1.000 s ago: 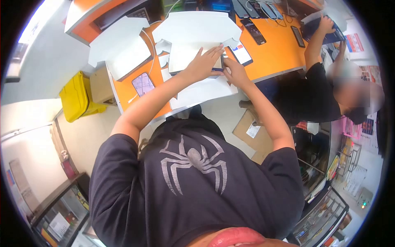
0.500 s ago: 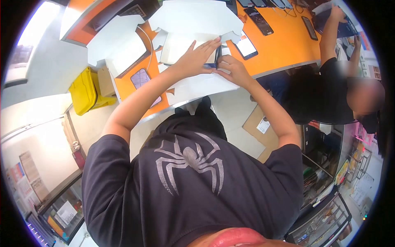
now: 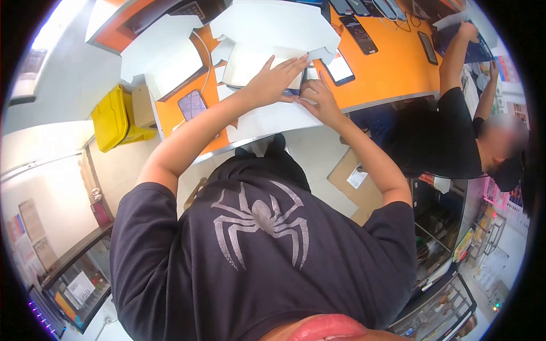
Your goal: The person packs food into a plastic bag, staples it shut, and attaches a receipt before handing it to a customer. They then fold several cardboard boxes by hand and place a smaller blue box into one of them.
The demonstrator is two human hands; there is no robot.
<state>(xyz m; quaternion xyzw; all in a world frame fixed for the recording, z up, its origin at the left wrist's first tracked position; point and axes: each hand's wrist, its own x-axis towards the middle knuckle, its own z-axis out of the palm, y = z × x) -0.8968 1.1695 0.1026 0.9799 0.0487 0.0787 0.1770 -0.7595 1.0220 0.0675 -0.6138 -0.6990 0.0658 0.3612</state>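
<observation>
On the orange desk [image 3: 387,74] lies an unfolded white cardboard box [image 3: 273,23] with its flaps spread. My left hand [image 3: 276,79] lies over the box's near right part, fingers stretched out and slightly apart. Just right of it, my right hand [image 3: 319,98] has its thumb and some fingers bent in at a dark blue edge [image 3: 292,91] of the box, with one finger raised. What its fingertips hold, if anything, is hidden. White sheet material [image 3: 273,120] lies under both wrists at the desk's front edge.
A second opened white box [image 3: 165,57] and a phone [image 3: 192,105] lie left. Right of the box are a white-screened phone [image 3: 341,69] and dark phones [image 3: 358,35]. A yellow bin [image 3: 111,119] stands left. A person in black [image 3: 438,136] is at the right, holding a dark blue item.
The view has shifted slightly. My right hand's index finger is now raised, while my left hand stays nearly in place. The person at the right has moved slightly.
</observation>
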